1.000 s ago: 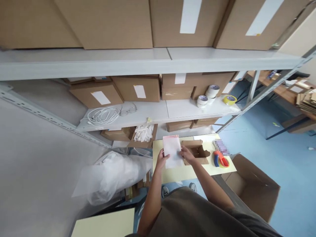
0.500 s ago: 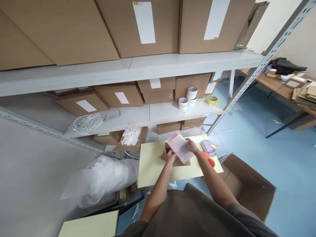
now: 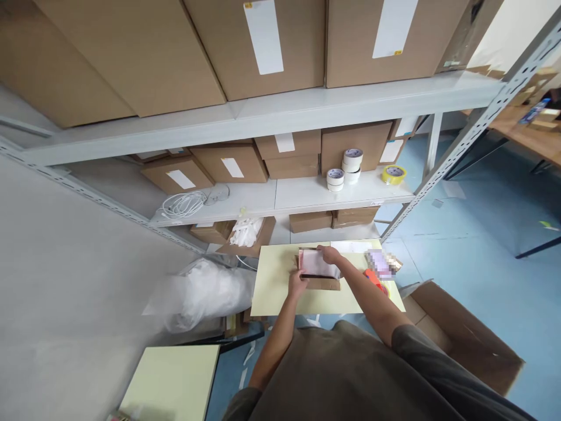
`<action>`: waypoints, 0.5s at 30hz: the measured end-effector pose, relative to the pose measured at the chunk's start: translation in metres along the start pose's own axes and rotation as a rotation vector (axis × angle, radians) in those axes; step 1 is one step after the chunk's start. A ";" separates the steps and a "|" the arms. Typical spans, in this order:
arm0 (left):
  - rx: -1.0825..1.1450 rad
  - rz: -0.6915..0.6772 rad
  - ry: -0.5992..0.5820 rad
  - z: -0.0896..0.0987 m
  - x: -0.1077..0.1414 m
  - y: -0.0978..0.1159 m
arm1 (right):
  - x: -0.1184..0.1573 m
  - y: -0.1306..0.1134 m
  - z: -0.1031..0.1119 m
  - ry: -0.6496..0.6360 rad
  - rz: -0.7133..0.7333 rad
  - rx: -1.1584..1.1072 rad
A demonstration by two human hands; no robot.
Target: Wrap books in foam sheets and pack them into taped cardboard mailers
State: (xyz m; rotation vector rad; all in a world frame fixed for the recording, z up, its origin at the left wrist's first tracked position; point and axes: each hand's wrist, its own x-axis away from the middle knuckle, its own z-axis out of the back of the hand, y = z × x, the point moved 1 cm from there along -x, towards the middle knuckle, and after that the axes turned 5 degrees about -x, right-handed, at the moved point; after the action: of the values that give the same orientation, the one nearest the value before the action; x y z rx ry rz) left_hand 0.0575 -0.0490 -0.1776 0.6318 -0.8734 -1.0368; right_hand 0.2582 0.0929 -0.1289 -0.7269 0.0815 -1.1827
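A flat white packet (image 3: 316, 264) with a pinkish left end lies level over a small open cardboard box (image 3: 323, 284) on a pale yellow tabletop (image 3: 274, 283). At the packet's far edge, right of its middle, my right hand (image 3: 329, 255) grips it with curled fingers. My left hand (image 3: 297, 284) is closed at the lower left corner, where packet and box edge meet; its fingertips are partly hidden. A dark gap shows between the packet and the box's near flap. Right of my right forearm are an orange-red tape dispenser (image 3: 373, 277) and a blurred purple item (image 3: 380, 263).
Shelving (image 3: 280, 114) with cardboard boxes stands beyond the table, holding white tape rolls (image 3: 335, 180), a yellow tape roll (image 3: 393, 174) and a coiled white cable (image 3: 184, 204). Clear plastic wrap (image 3: 205, 292) bulges at the left. A large open carton (image 3: 464, 333) stands at the right.
The tilted packet has come down and turned level over the small box. My left hand has shifted to its lower left corner, my right hand to its far edge. The camera view has shifted.
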 end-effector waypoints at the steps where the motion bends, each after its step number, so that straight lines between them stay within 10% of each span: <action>1: -0.095 -0.066 -0.003 0.003 0.001 -0.004 | -0.001 0.000 -0.003 -0.015 -0.005 0.015; 15: -0.341 -0.084 0.028 0.005 0.003 -0.029 | 0.039 -0.010 -0.046 0.112 -0.091 0.053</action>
State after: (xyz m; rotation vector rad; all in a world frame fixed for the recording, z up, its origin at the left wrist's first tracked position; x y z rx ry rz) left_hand 0.0405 -0.0633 -0.1966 0.3958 -0.6292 -1.2164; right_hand 0.2466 0.0356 -0.1468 -0.6226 0.1109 -1.3073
